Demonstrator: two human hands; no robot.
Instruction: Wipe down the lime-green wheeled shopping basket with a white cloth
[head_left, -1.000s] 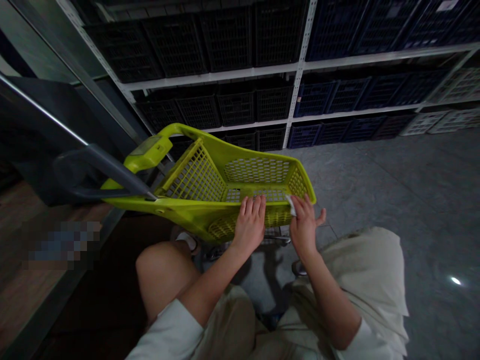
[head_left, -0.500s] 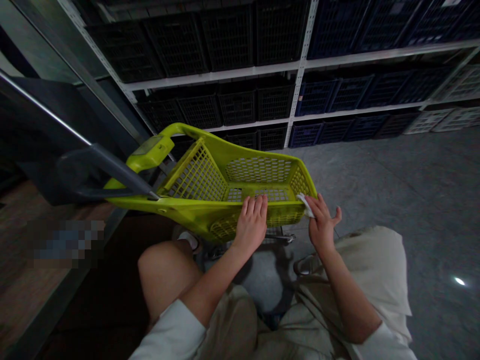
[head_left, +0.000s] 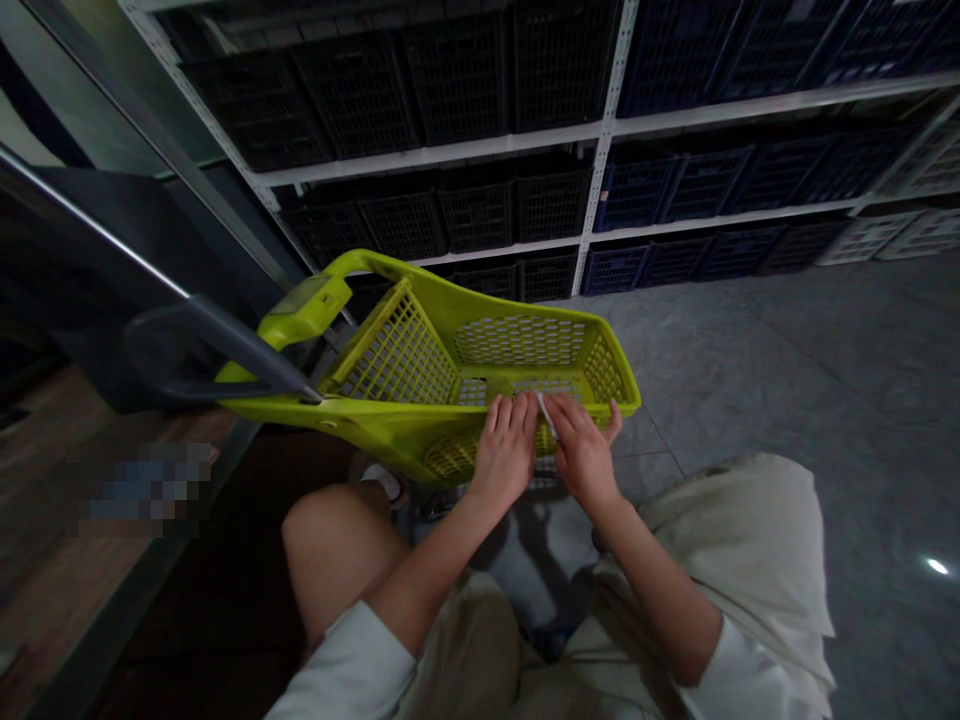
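Note:
A lime-green plastic shopping cart basket (head_left: pixel 420 330) with lattice walls stands in front of me. My left hand (head_left: pixel 506 455) lies over its near rim, fingers hooked on the edge. Right beside it, my right hand (head_left: pixel 581 450) presses a small white cloth (head_left: pixel 546 413) against the same rim, fingers flat on the cloth. The two hands nearly touch. The cart's green handle (head_left: pixel 307 300) points away to the left.
White metal shelving (head_left: pixel 600 130) packed with dark and blue plastic crates fills the back. A dark grey bar (head_left: pixel 225 345) crosses at the left. Grey tiled floor (head_left: pixel 787 350) spreads to the right. My bare knee (head_left: pixel 330 545) is below the cart.
My right hand with the cloth slid right to the basket's corner, then came back left along the rim beside my left hand. The left hand stayed put.

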